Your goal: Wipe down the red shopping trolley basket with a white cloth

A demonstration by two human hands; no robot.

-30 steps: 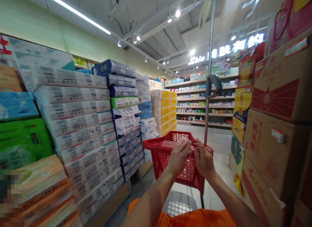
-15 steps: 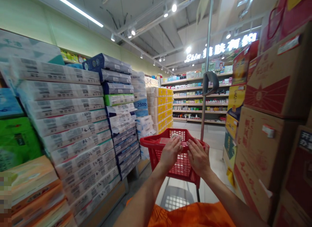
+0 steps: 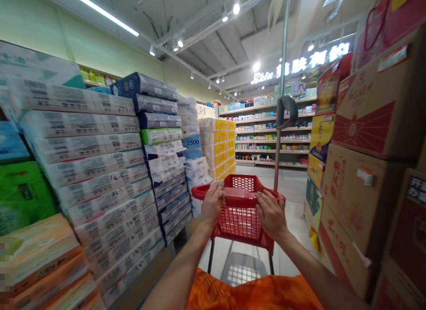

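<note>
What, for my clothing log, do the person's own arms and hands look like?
The left forearm and right forearm are bare, with no sleeves in view. The left hand and right hand wear no gloves, and no watch, ring or band shows. Bright orange fabric clothing lies below the arms.

A red shopping basket [image 3: 240,203] on a wheeled frame stands in a shop aisle. The left hand [image 3: 212,204] grips its near rim at the left corner; the right hand [image 3: 271,213] lies on the near rim at the right. Left of the basket rise stacked tissue packs [image 3: 96,168]. Right of it stand cardboard boxes [image 3: 369,168]. Beyond the basket run stocked shelves [image 3: 266,137].
</note>
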